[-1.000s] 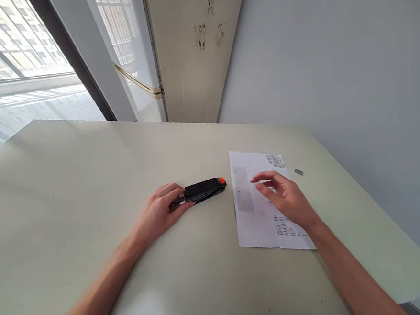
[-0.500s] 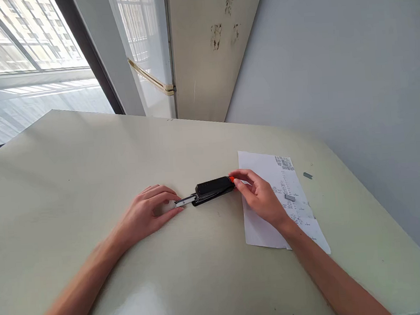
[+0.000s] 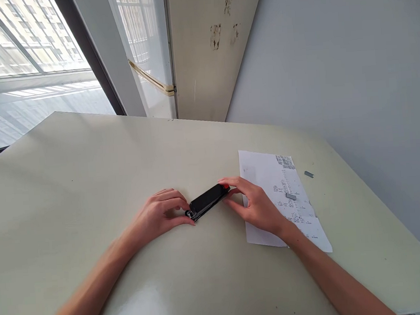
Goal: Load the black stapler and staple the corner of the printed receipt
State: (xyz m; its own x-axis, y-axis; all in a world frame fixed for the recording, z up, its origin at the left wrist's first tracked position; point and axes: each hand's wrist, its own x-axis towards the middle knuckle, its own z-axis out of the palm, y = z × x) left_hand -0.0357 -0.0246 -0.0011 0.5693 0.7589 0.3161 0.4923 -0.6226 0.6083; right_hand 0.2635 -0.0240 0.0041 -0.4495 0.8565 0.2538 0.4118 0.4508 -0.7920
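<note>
A black stapler with a red piece at its right end lies tilted on the table, between both hands. My left hand has its thumb and fingers around the stapler's left end. Its silver tray no longer sticks out there. My right hand grips the right end by the red piece, fingers above and thumb below. Part of that end is covered by the fingers. A printed sheet of paper lies partly beneath my right hand and wrist.
A small grey strip of staples rests on the paper. Another grey strip lies on the table to its right. Behind the table stand a fridge and a window; a wall rises on the right.
The silver tray that stuck out of the stapler's left end has gone in. The stapler has turned, its right end coming leftward. My left hand has moved right, and my right hand slightly left.
</note>
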